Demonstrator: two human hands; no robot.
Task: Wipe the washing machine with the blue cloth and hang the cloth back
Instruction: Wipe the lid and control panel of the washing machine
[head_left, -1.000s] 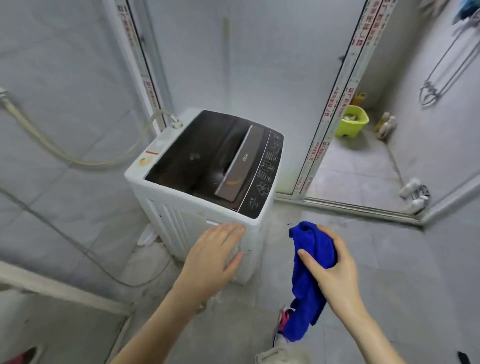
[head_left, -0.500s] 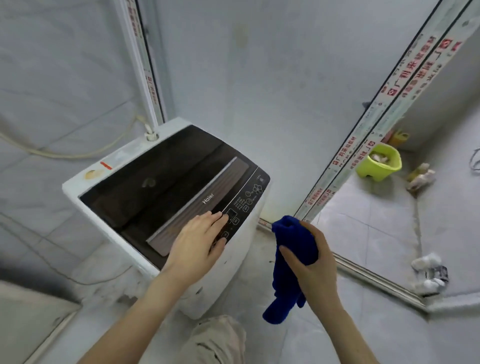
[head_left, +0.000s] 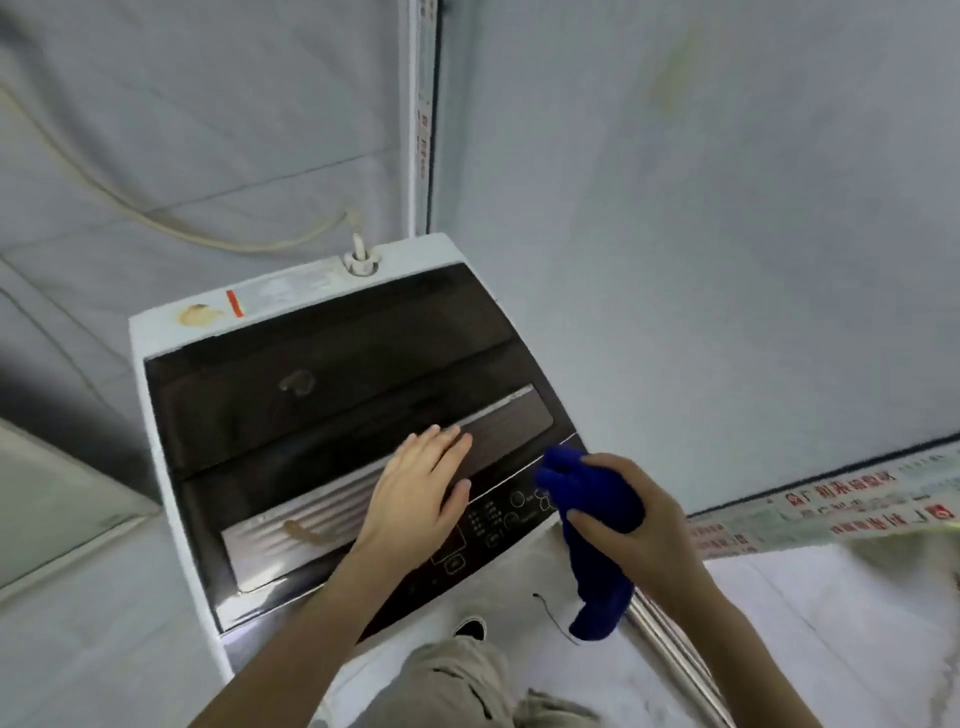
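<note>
A white top-loading washing machine (head_left: 156, 343) with a dark glass lid fills the middle of the view. My left hand (head_left: 415, 488) lies flat, fingers spread, on the lid's grey handle strip beside the control panel (head_left: 493, 519). My right hand (head_left: 634, 525) grips the bunched blue cloth (head_left: 592, 499) over the machine's front right corner; the cloth's tail hangs down past the panel edge. A smudge (head_left: 297, 383) marks the lid's rear half.
A pale hose (head_left: 156, 223) runs along the tiled wall to the inlet (head_left: 359, 260) at the machine's back. A sliding-door track (head_left: 675, 660) with taped frame runs at the right. My trouser leg (head_left: 457, 680) and a dark shoe (head_left: 470, 627) stand just before the machine.
I have stepped closer, so the machine fills the view from above. My left hand slid from the control panel onto the lid's handle strip. The cloth rose to the machine's front right corner.
</note>
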